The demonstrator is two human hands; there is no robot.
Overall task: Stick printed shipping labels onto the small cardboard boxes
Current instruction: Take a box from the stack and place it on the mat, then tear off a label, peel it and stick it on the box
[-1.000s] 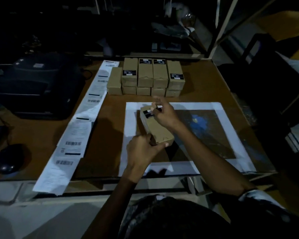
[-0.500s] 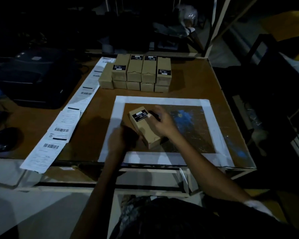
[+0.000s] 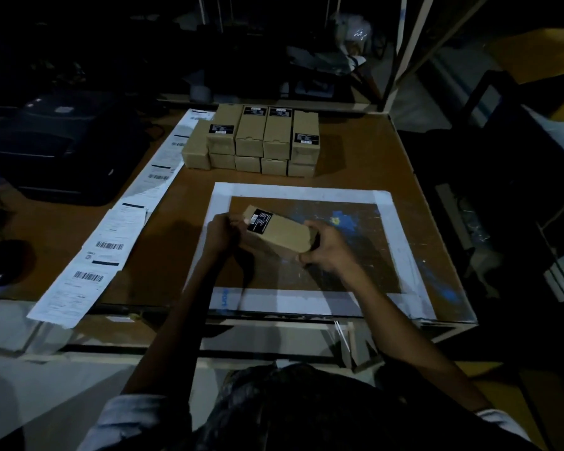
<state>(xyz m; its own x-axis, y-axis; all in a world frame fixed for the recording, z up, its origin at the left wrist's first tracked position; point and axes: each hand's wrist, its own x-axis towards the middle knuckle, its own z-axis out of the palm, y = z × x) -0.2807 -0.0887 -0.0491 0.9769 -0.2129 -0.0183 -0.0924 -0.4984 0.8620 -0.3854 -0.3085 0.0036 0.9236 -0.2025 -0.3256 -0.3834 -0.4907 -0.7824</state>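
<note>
1. Head view: wooden table (image 3: 365, 157) carries a white-bordered work mat (image 3: 401, 242) (surface stained blue) at centre.
2. Black printer (image 3: 62, 148) sits at far left.
3. Strip of printed labels (image 3: 111, 242) runs along the table's left side.
4. Stack of cardboard boxes (image 3: 258, 141) stands behind the mat, several bearing black labels.
5. Small box (image 3: 280, 231) is held above the mat, tilted, black label (image 3: 259, 221) on top.
6. Right hand (image 3: 326, 250) grips its near end, fingers curled.
7. Left hand (image 3: 220, 231) touches its far end; exact finger position cannot be determined.
</note>
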